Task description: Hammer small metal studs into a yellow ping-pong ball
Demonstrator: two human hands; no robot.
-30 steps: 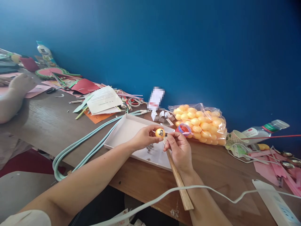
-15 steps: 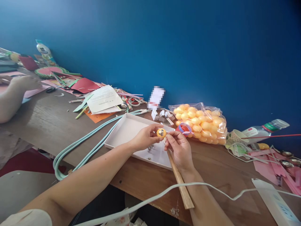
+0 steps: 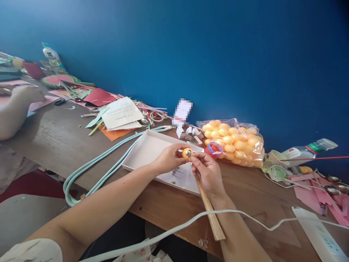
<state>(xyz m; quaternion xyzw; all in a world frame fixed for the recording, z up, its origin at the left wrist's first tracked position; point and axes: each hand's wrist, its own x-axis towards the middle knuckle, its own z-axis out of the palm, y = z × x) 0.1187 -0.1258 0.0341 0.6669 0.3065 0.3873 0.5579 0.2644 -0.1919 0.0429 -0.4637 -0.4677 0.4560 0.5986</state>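
Note:
My left hand (image 3: 169, 158) pinches a small orange ball (image 3: 187, 152) with a silvery bit stuck to its front, above a shallow white tray (image 3: 147, 149). My right hand (image 3: 207, 173) is closed too, its fingertips touching the ball from the right. A flat wooden stick (image 3: 208, 207) runs under that hand toward the table's near edge; I cannot tell whether the hand grips it. Small metal pieces (image 3: 174, 170) lie in the tray below the ball.
A clear bag of orange balls (image 3: 234, 140) lies behind the tray, a tape roll (image 3: 214, 149) beside it. Mint cords (image 3: 103, 163) trail left. Paper scraps (image 3: 120, 114) crowd the back left. Another person's arm (image 3: 13, 109) rests far left. A white cable (image 3: 245, 218) crosses the front.
My right fingertips have closed in onto the ball's right side. The view has shifted slightly; the hands stay over the tray.

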